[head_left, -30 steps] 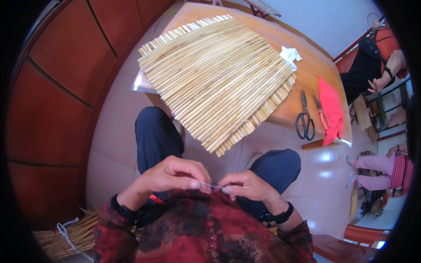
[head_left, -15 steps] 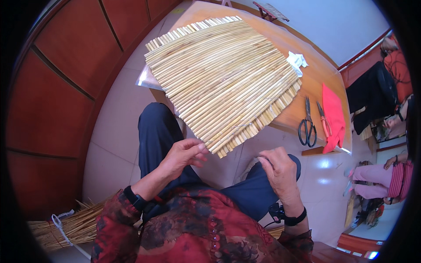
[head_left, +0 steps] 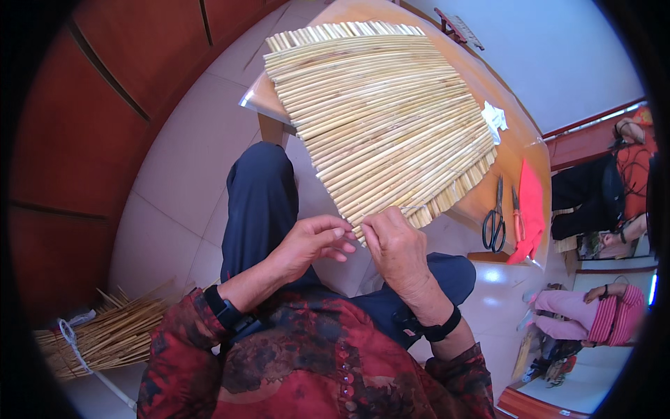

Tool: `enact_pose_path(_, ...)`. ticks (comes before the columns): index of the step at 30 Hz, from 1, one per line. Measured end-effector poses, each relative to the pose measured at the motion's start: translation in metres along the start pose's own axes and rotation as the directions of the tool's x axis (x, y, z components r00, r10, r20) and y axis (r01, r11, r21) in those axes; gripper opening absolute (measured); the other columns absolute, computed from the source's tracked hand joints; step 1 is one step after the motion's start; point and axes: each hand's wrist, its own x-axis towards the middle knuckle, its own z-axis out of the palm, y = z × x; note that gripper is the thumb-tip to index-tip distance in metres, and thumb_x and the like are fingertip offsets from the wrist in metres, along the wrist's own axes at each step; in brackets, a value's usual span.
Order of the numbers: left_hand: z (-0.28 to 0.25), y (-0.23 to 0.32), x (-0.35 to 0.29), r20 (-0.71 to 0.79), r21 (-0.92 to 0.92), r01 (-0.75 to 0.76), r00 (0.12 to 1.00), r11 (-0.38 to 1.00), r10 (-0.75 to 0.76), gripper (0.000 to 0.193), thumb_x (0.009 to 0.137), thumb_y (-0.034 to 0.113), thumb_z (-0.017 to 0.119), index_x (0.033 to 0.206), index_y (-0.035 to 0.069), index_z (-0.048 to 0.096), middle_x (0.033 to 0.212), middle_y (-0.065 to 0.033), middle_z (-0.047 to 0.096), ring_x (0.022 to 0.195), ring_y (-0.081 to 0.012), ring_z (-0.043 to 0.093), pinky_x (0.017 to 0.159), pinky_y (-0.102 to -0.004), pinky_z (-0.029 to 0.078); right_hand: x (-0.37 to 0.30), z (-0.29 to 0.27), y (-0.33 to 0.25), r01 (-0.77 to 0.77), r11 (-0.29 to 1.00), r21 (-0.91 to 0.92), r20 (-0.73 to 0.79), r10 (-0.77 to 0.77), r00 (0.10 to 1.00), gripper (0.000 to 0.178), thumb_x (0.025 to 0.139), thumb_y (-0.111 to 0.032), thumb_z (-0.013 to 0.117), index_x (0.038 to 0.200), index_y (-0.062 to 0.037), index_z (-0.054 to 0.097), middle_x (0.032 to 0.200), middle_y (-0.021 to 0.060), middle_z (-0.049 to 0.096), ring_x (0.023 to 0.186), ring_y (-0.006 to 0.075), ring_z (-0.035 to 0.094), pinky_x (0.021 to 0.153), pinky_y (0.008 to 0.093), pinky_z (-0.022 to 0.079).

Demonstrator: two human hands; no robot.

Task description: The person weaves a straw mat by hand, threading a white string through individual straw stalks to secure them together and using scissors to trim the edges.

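Observation:
A mat of pale reed stalks (head_left: 391, 105), laid side by side and narrowing toward me, rests on the table with its near corner jutting past the edge. At that corner, my left hand (head_left: 314, 244) has thumb and index finger pinched on the edge, the other fingers loosely curled below. My right hand (head_left: 399, 255) is closed at the same corner, thumb against the bent index finger. Whatever lies in its pinch is too small or hidden to name. Fine thread shows along the mat's right side.
Black-handled scissors (head_left: 494, 227), a red-handled tool (head_left: 517, 216) and a red cloth (head_left: 532, 213) lie on the wooden table (head_left: 513, 157). White crumpled paper (head_left: 494, 120) touches the mat. A tied reed bundle (head_left: 115, 342) is at lower left. Other people (head_left: 593, 307) are at the right.
My right hand has moved left and up from above my knee to the mat's near corner. My left hand stays by that corner. The whole view has shifted slightly.

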Motion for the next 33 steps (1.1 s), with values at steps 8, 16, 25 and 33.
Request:
enact_pose_path(8, -0.003, -0.002, 0.004, 0.059, -0.035, 0.105, 0.993, 0.994, -0.103, 0.022, 0.092, 0.017, 0.052, 0.106, 0.000, 0.058, 0.097, -0.0079, 0.061, 0.087, -0.0152, 0.062, 0.074, -0.0303, 0.052, -0.018, 0.012, -0.020, 0.116, 0.991, -0.067, 0.058, -0.112, 0.992, 0.011, 0.074, -0.006, 0.062, 0.084, -0.0072, 0.057, 0.074, 0.0066, 0.050, 0.065, 0.0241, 0.055, 0.052, 0.0334, 0.045)
enact_pose_path(16, -0.003, 0.002, 0.013, 0.081, 0.143, 0.202, 0.973, 0.969, -0.215, 0.021, 0.087, 0.016, 0.060, 0.101, 0.001, 0.061, 0.091, -0.0036, 0.062, 0.079, -0.0112, 0.059, 0.069, -0.0255, 0.050, -0.032, 0.015, -0.024, 0.239, 0.929, -0.284, 0.153, -0.202, 0.967, 0.018, 0.066, -0.007, 0.058, 0.084, -0.0065, 0.056, 0.073, 0.0056, 0.048, 0.066, 0.0195, 0.053, 0.051, 0.0295, 0.044)
enact_pose_path(25, 0.002, -0.048, 0.041, 0.069, 0.115, 0.223, 0.970, 0.968, -0.232, 0.026, 0.083, 0.016, 0.062, 0.105, 0.004, 0.062, 0.093, -0.0047, 0.065, 0.080, -0.0119, 0.060, 0.063, -0.0245, 0.049, -0.076, 0.022, 0.006, 0.050, 0.974, -0.223, 0.031, -0.044, 0.999, 0.014, 0.071, -0.006, 0.062, 0.084, -0.0067, 0.057, 0.072, 0.0060, 0.047, 0.063, 0.0196, 0.055, 0.052, 0.0303, 0.045)
enact_pose_path(33, 0.002, -0.064, 0.071, 0.132, 0.377, -0.174, 0.982, 0.910, 0.133, 0.030, 0.085, 0.016, 0.062, 0.110, 0.002, 0.055, 0.092, -0.0068, 0.060, 0.076, -0.0136, 0.060, 0.060, -0.0254, 0.050, -0.090, 0.032, 0.046, -0.268, 0.952, 0.148, -0.019, 0.273, 0.962, 0.006, 0.079, -0.006, 0.062, 0.084, -0.0060, 0.059, 0.074, 0.0087, 0.053, 0.065, 0.0229, 0.059, 0.053, 0.0307, 0.045)
